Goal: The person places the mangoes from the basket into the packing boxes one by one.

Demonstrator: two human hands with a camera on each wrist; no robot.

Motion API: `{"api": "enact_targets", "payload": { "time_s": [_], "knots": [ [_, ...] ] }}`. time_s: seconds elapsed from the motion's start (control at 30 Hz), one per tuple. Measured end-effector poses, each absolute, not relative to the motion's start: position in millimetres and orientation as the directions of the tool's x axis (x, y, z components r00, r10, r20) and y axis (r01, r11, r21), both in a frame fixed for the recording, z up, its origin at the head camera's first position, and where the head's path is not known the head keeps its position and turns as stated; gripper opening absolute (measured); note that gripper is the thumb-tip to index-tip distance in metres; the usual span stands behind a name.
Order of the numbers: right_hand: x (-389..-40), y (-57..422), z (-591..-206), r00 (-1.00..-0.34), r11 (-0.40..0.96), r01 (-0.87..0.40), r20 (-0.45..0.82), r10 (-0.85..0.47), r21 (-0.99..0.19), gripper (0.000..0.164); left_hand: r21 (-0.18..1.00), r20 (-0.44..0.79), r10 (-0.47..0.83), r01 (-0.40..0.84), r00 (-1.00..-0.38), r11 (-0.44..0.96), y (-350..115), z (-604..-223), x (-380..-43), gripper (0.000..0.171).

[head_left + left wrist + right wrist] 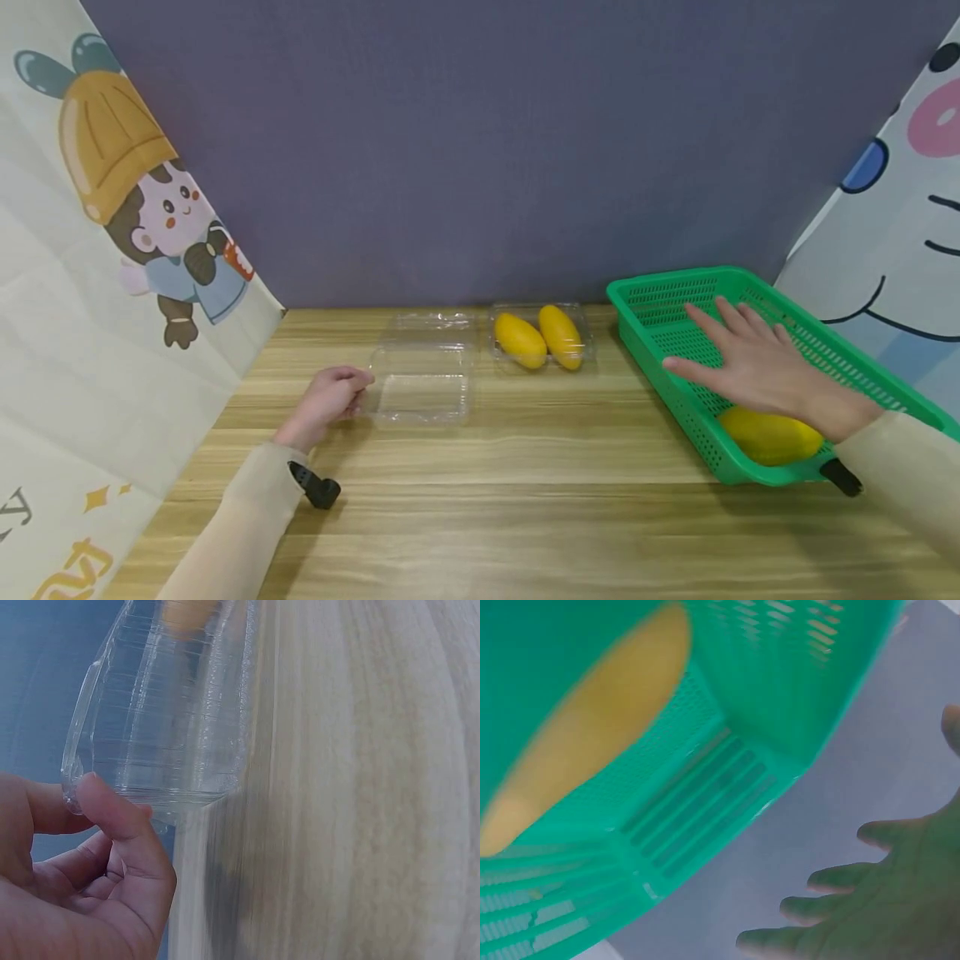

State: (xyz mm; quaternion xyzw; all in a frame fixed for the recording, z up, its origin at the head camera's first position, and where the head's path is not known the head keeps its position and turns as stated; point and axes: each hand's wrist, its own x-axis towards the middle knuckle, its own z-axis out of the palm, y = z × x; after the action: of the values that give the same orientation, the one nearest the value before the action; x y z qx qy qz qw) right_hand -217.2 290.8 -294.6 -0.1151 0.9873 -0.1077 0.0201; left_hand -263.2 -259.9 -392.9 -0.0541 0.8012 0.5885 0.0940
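My left hand pinches the left rim of a clear plastic clamshell box between thumb and fingers. In the left wrist view the thumb presses on the edge of that box. The box stands with its lid folded back, and nothing lies in it. Above the green basket my right hand is spread with straight fingers and holds nothing. A yellow mango lies in the basket's near end, partly covered by the right wrist; the right wrist view shows the mango blurred.
A second clear box holding two mangoes stands right of the first, near the blue-grey back wall. Printed cloths hang at both sides. The basket takes up the right part of the wooden table.
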Motion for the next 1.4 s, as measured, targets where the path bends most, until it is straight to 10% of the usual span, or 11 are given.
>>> {"api": "enact_targets", "payload": {
  "time_s": [1.4],
  "knots": [
    [-199,367,-338,-0.904,0.882,-0.216,-0.256,-0.343,-0.418,0.089,0.917,-0.215,0.068,-0.177,-0.974,0.357,-256,-390,-262,0.036]
  ]
}}
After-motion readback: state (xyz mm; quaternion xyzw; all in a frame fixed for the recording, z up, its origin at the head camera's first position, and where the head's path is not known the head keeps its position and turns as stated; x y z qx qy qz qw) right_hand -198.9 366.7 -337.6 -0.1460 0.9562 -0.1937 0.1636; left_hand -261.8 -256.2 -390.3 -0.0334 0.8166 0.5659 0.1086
